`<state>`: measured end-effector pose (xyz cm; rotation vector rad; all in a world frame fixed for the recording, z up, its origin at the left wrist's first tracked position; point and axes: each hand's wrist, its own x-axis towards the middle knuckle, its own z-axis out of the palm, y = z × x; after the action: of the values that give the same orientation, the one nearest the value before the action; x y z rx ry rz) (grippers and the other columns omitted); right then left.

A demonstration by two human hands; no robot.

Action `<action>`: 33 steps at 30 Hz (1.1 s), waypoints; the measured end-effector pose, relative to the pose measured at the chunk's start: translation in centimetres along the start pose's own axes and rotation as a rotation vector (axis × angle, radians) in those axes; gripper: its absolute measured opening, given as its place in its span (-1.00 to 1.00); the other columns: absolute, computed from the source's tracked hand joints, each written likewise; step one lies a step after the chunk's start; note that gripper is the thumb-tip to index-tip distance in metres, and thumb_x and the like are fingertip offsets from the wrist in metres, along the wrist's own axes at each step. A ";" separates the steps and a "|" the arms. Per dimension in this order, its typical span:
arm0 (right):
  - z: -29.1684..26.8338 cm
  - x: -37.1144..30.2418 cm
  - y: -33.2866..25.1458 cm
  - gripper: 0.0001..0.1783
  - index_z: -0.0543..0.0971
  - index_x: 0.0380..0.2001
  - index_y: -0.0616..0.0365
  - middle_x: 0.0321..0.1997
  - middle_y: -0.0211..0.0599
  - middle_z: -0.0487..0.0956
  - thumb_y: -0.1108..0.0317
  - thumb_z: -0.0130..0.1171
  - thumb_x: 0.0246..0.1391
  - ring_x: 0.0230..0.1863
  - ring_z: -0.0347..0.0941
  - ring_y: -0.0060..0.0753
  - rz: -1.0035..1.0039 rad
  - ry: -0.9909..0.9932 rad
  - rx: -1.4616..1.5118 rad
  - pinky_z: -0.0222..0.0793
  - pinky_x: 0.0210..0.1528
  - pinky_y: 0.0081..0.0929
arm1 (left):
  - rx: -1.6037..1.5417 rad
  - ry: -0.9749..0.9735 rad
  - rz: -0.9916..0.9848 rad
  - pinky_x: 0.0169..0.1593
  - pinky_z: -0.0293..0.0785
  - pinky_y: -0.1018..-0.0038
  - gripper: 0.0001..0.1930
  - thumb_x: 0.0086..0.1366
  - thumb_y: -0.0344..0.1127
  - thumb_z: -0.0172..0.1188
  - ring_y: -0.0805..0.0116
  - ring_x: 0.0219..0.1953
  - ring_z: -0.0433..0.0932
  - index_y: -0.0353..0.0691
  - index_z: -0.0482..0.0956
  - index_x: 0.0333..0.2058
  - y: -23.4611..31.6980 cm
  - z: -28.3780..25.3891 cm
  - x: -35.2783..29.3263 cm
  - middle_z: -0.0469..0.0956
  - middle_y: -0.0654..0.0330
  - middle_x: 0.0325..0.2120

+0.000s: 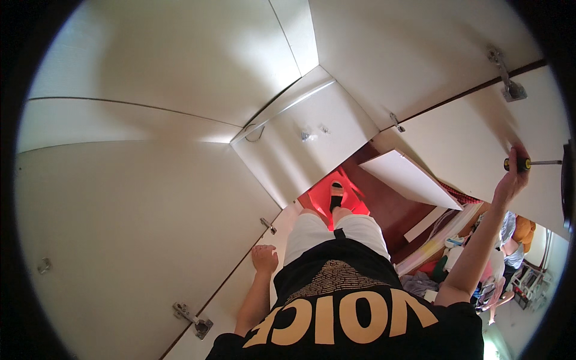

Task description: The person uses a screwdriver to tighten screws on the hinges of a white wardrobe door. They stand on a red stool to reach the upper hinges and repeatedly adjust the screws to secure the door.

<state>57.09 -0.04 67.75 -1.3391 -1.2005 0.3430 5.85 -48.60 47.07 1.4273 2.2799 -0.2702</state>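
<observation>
My right hand (pixel 513 175) is raised at the far right, closed around the handle of a screwdriver (pixel 523 164) with a black and yellow grip. The metal shaft points right, its end near a dark edge (pixel 566 186) at the rim of the picture. Lower left, my left hand (pixel 264 258) lies against a white cabinet panel, just below a small metal hinge (pixel 268 225). Its fingers look loosely bent, foreshortened, with no object showing in them. White cabinet doors (pixel 528 114) with metal hinges (pixel 509 81) stand on both sides.
Under one foot is a red stool (pixel 321 195). A loose white board (pixel 408 177) leans over the dark red floor (pixel 384 210). Clothes and other items (pixel 444 264) are heaped at the lower right. White cabinet walls (pixel 132 198) rise on the left and ahead.
</observation>
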 end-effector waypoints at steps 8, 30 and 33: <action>2.8 -1.2 1.0 -0.80 0.60 -0.21 0.28 -0.20 -0.32 0.59 0.51 0.20 0.05 -0.15 0.46 -0.51 -0.030 0.144 -0.045 0.36 -0.02 -0.56 | -0.035 0.030 -0.027 0.12 0.18 0.24 -0.85 0.02 -0.26 0.23 0.21 -0.16 0.48 -0.05 0.63 -0.38 1.3 0.5 -1.0 0.60 0.19 -0.38; 11.4 -25.5 13.6 -0.85 0.59 -0.33 0.18 -0.62 -0.62 0.37 0.42 0.29 0.00 -0.58 0.21 -0.76 0.383 -0.693 -0.156 0.12 -0.54 -0.70 | -0.250 0.313 -0.203 0.15 0.12 0.22 -0.87 0.03 -0.34 0.22 0.20 -0.13 0.44 -0.09 0.64 -0.38 2.9 20.0 4.3 0.58 0.18 -0.42; 8.1 -28.6 15.6 -0.85 0.58 -0.33 0.21 -0.61 -0.64 0.30 0.40 0.28 0.02 -0.58 0.12 -0.77 0.266 -0.720 -0.217 0.03 -0.54 -0.70 | -0.223 0.379 -0.224 0.16 0.11 0.19 -0.89 0.03 -0.35 0.21 0.19 -0.13 0.45 -0.09 0.64 -0.41 3.2 25.2 5.5 0.58 0.16 -0.41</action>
<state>45.24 -13.53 39.37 -1.6312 -1.6817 0.9673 13.18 -52.42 22.38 1.1886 2.6774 0.2039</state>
